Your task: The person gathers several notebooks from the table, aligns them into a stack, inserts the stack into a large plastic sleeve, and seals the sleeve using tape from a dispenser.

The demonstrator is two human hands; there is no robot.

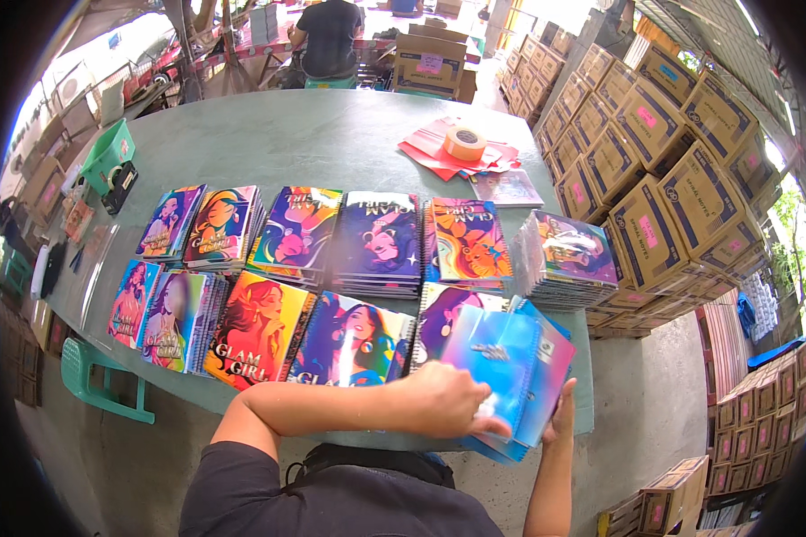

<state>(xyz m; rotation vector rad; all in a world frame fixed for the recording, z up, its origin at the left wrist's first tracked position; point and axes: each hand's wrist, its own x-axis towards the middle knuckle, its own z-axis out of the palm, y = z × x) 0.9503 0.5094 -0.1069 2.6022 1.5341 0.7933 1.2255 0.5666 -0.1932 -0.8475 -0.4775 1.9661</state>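
Several spiral notebooks point(501, 358) with blue and pink covers are fanned out over the near right edge of the table. My right hand point(560, 413) grips them from their right side, thumb up along the edge. Across my body reaches my left arm, and my left hand point(448, 398) is closed just over the lower left of the top blue cover. Something small and white shows at its fingers, too blurred to name. Behind the held notebooks, a notebook with a woman's face on its cover point(439, 322) is partly covered.
Stacks of colourful notebooks point(381, 237) stand in two rows across the table point(269, 125). Another stack point(569, 255) sits at the right, below a tape roll point(466, 143) on red sheets. A green basket point(109, 154) is far left; piled cartons point(654, 206) flank the right side.
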